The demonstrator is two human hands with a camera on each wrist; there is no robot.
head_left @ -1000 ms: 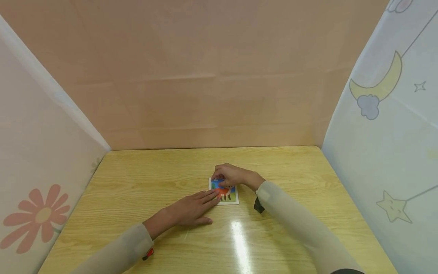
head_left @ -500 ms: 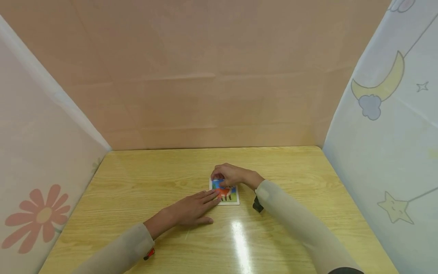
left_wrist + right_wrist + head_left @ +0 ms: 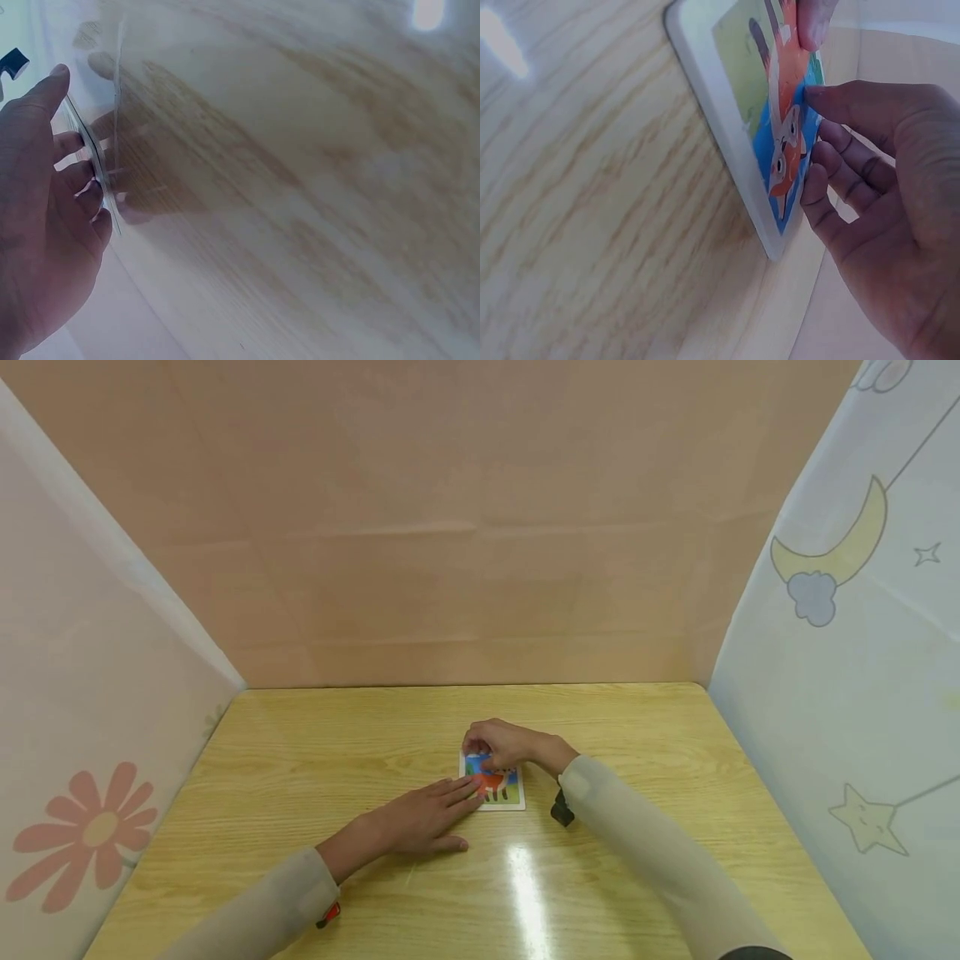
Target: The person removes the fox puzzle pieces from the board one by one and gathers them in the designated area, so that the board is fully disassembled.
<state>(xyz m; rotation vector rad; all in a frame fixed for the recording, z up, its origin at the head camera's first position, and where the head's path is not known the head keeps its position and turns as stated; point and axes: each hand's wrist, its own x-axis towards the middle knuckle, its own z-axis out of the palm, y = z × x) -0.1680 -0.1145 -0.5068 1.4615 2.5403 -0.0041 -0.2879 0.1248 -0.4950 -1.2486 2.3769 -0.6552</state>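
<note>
Fox picture (image 3: 498, 784) stays put, left hand (image 3: 426, 818) outstretched onto it, right hand (image 3: 506, 743) apparently pinching its edge.

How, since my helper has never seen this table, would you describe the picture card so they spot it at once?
On the wooden table, look near the middle, where the left hand and right hand work. Both touch the card, the right pinching its far edge. Unlike the plain table around it, it has a white border and an orange animal on blue and green.
</note>
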